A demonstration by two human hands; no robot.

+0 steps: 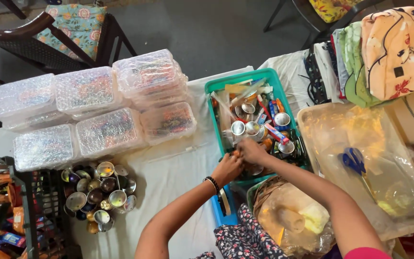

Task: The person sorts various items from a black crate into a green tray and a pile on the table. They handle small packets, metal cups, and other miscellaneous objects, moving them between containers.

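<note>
Both hands meet at the near end of the teal basket [215,86], which sits toward the far right of the white-covered worktop [168,182]. Left hand [227,169], black bangle at the wrist, fingers curled narrow around a small orange piece at the basket's near rim; grip partly hidden. Right hand [252,150] just beside it, fingers bent down among the contents; cannot tell what it grips, if anything.

Count, basket: about five small steel cups [238,127] visible, mixed with tubes and packets; more may lie beneath.

Count, worktop: six bubble-wrapped clear boxes [109,132] in two rows at the far left, some seemingly stacked. Near left edge, a pile of small metal bowls [99,194], roughly fifteen to twenty, overlapping, exact number not readable.

Surroundings: black crate [20,177] with orange packets at the near left corner. Right of the basket, a clear plastic tub [312,120] holding blue-handled scissors [355,162] under plastic film. Folded cloths [389,52] at the far right. A bag-wrapped wicker basket [267,189] sits below the right forearm, which crosses over it
</note>
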